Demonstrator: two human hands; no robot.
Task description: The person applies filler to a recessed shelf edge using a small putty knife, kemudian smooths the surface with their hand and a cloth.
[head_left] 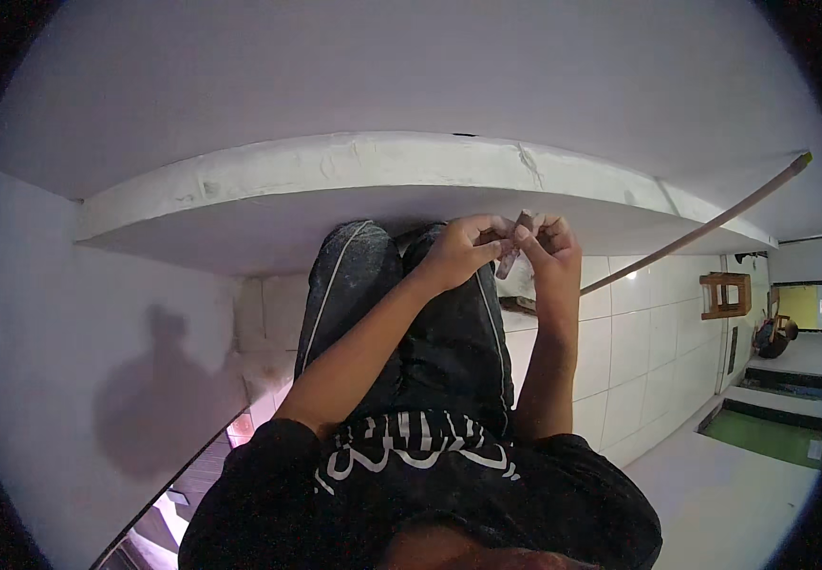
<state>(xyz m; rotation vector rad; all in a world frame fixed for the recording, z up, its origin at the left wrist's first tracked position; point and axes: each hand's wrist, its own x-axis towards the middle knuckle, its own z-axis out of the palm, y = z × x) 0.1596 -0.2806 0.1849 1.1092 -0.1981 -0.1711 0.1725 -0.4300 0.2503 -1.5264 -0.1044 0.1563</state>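
Both hands meet in front of my knees, just below a white ledge. Between them is a small brownish-grey strip (506,265), dusty and held at a slant; its exact kind I cannot make out. My left hand (463,249) pinches the strip from the left with thumb and fingers. From the right, my right hand (553,252) grips it too, the thumb lying across its upper part. Some of the strip is hidden behind the fingers.
The white ledge (363,163) runs across the wall, its face rough and patchy. A long pole (705,223) leans against the wall at right. Beyond it are a wooden stool (726,295) on the tiled floor (610,356) and a green door (767,434).
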